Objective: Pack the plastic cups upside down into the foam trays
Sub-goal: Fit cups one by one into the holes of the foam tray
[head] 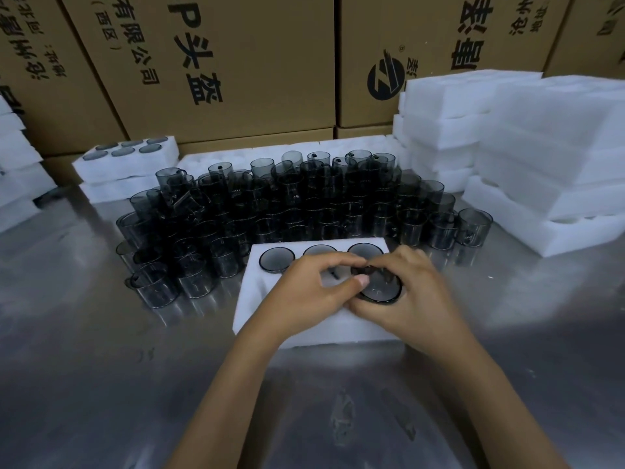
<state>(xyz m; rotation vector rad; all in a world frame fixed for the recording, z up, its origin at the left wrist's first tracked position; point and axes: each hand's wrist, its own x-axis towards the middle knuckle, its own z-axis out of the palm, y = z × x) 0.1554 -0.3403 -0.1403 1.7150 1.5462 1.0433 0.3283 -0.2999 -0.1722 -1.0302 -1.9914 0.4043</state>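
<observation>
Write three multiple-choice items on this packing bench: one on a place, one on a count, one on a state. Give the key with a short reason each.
1. Where is the stack of empty foam trays?
A. on the right of the table
B. under the loose cups
C. on the floor

2. How many cup bases show in the back row of the near foam tray?
A. one
B. three
C. six

3. What are the hands doing?
A. resting flat on the table
B. lifting a cardboard box
C. holding a cup at the tray

Key: 1 A, the white stack stands at the right. 2 B, three dark rounds sit along the far edge. 3 C, the left hand and right hand both grip the smoky cup at a front pocket.
</observation>
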